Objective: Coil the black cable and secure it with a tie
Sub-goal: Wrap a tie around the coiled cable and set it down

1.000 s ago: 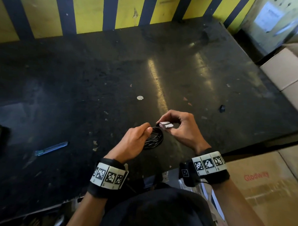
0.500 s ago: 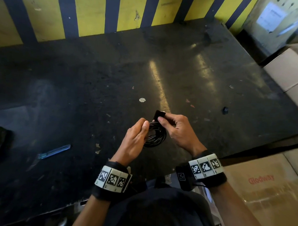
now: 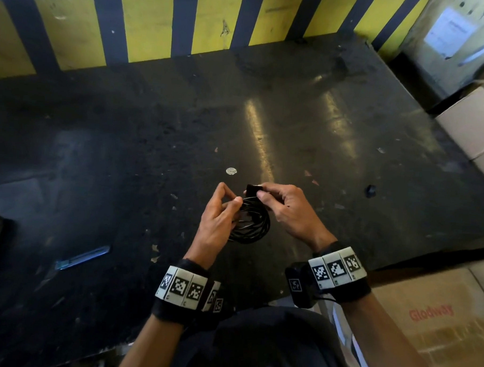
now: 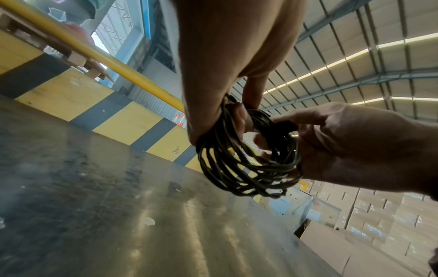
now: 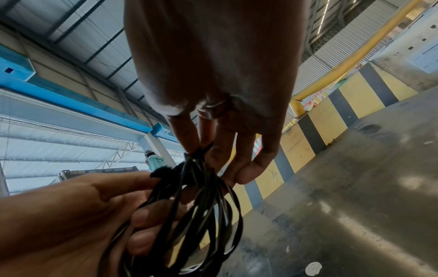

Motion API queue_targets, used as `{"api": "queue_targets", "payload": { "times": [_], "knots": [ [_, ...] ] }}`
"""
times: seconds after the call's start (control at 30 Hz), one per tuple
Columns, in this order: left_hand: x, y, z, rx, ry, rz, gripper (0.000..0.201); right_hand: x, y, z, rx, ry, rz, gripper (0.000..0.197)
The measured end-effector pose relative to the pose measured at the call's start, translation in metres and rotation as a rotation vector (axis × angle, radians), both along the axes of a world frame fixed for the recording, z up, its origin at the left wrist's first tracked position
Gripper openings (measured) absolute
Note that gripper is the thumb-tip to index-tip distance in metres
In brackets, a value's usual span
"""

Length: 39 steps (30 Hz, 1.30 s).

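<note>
My left hand grips the coiled cable upright above the counter; my right hand, nearer, pinches the tie at its top edge

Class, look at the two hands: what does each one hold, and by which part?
Left hand grips the coiled black cable by its left side. Right hand pinches the black tie at the coil's top.

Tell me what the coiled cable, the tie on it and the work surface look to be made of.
Black cable: thin, rubber- or plastic-jacketed, slightly glossy; highlights run along its loops. Tie: a black strap, matte with a fuzzy edge in the right wrist view, so probably hook-and-loop fabric, not certain. Work surface: dark, worn and scuffed, with streaky reflections; likely metal sheet or coated board, unclear which.
</note>
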<state>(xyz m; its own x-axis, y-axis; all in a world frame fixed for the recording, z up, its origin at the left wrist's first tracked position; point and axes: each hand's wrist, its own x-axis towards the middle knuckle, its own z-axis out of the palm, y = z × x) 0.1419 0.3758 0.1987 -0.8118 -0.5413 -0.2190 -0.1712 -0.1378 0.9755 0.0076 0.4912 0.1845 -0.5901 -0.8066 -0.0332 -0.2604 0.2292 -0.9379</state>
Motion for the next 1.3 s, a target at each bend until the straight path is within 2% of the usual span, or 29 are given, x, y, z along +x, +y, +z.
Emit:
{"api": "queue_targets", "payload": {
  "times": [0.1, 0.2, 0.3, 0.37, 0.43, 0.57, 0.7, 0.8, 0.9, 0.97, 1.17, 1.23, 1.3],
  "knots": [
    [-0.010, -0.008, 0.002, 0.081, 0.009, 0.066, 0.009, -0.010, -0.006, 0.004, -0.015, -0.101, 0.084, 0.030],
    [-0.019, -0.017, 0.003, 0.164, 0.024, 0.102, 0.010, -0.023, -0.009, 0.010, -0.018, -0.201, 0.200, 0.043],
    [-0.029, -0.028, 0.001, 0.207, 0.036, 0.151, 0.014, -0.036, -0.013, 0.008, 0.023, -0.092, 0.313, 0.065],
    [-0.038, -0.036, -0.002, 0.228, 0.033, 0.167, 0.014, -0.043, -0.022, 0.005, 0.017, -0.042, 0.299, 0.071],
    [-0.046, -0.041, -0.004, 0.254, 0.041, 0.171, 0.017, -0.045, -0.031, 0.001, -0.025, 0.011, 0.220, 0.066],
    [-0.062, -0.047, -0.005, 0.298, 0.065, 0.165, 0.028, -0.050, -0.044, -0.001, -0.091, 0.101, 0.069, 0.042],
    [-0.070, -0.052, -0.013, 0.373, 0.075, 0.176, 0.035, -0.057, -0.049, -0.002, -0.115, 0.099, 0.029, 0.030],
    [-0.073, -0.053, -0.019, 0.452, 0.072, 0.203, 0.038, -0.062, -0.050, -0.002, -0.151, 0.166, 0.015, 0.025],
    [-0.074, -0.050, -0.016, 0.424, 0.081, 0.202, 0.035, -0.061, -0.052, -0.003, -0.162, 0.214, -0.028, 0.017],
    [-0.074, -0.047, -0.015, 0.364, 0.090, 0.201, 0.032, -0.061, -0.054, -0.004, -0.159, 0.177, -0.068, 0.008],
    [-0.073, -0.041, -0.020, 0.359, 0.078, 0.247, 0.029, -0.062, -0.060, -0.014, -0.083, -0.022, -0.109, 0.016],
    [-0.072, -0.044, -0.021, 0.424, 0.070, 0.286, 0.031, -0.061, -0.062, -0.015, -0.044, -0.079, -0.066, 0.018],
    [-0.070, -0.050, -0.021, 0.542, 0.114, 0.338, 0.029, -0.060, -0.061, -0.015, 0.013, -0.154, -0.024, 0.032]
  ]
}}
